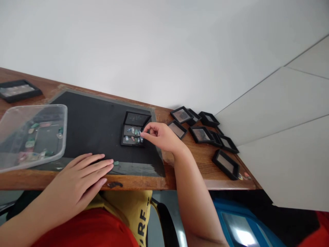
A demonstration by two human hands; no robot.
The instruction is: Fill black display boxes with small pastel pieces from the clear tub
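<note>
A small black box stands on the dark mat with its lid raised. Two rows of small glossy pieces, shaped like press-on nails in green, pink, white and blue, lie inside. My right hand reaches in from the right, thumb and forefinger pinched together over the box's right side; whatever they hold is too small to make out. Flat and spread, my left hand rests at the mat's front edge. A loose green press-on nail lies by its fingertips.
At left, a clear plastic tub holds several coloured pieces. Several black framed boxes are scattered on the wooden table at right, and another black box sits far left. A white wall rises behind.
</note>
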